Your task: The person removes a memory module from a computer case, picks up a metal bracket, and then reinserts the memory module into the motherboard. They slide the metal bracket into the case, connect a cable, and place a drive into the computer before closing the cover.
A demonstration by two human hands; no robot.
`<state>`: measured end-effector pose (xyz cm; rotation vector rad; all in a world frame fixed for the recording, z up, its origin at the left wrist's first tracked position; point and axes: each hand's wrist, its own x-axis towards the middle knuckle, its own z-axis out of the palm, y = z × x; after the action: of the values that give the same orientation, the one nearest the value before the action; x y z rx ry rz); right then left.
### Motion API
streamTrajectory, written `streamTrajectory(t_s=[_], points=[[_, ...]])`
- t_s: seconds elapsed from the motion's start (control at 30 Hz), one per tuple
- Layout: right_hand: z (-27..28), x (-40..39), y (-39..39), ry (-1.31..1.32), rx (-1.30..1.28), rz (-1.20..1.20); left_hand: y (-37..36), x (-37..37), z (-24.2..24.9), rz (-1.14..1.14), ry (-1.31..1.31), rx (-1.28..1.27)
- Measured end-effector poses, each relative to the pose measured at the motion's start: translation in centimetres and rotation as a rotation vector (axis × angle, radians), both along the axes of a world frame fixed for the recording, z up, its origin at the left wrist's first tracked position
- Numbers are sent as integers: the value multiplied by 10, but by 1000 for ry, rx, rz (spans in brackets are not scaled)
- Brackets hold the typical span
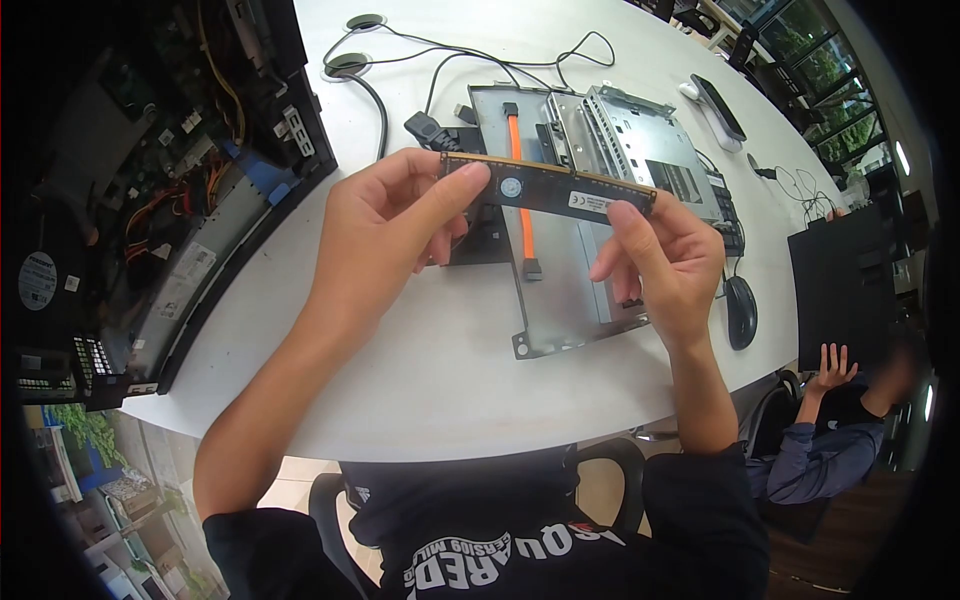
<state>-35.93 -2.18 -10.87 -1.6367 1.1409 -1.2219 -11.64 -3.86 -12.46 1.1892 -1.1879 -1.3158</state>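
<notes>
Between my two hands a black RAM stick (545, 189) is held up above the table, its gold contact edge upward. A round sticker and a white label show on its face. My left hand (395, 215) pinches the left end between thumb and fingers. At the other end, my right hand (665, 260) grips the stick in the same way. Below and behind it lie a metal side panel (560, 320), an orange SATA cable (528, 235) and silver drive-bay metal parts (640, 135).
An opened computer case (180, 200) with exposed wiring stands at the left. Black cables (450, 50) run across the back of the white table (420, 400). A mouse (740, 312) and a keyboard (730, 215) lie right. Another person (830, 440) sits at the far right holding a black panel (845, 290).
</notes>
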Motion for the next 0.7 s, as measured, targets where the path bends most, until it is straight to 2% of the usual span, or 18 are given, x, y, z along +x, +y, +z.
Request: streamTrajectory(t_s=[0.1,0.2,0.3,0.4,0.5,0.7], points=[[-1,1,0,4,-20,-3,-1,3,-4,-17,-14,-28],[-8,-1,-2,16,-138,22,-3,6,-6,-77,150,-85],[-14,-7,-8,227,-429,57,-6,11,-3,-151,367,-62],[-13,-4,-7,317,-533,42,-7,11,-10,-103,244,-164],[-11,-2,-8,414,-604,103,-8,12,-6,-76,254,-127],[-4,5,2,538,-548,214,-12,13,-6,15,338,-127]])
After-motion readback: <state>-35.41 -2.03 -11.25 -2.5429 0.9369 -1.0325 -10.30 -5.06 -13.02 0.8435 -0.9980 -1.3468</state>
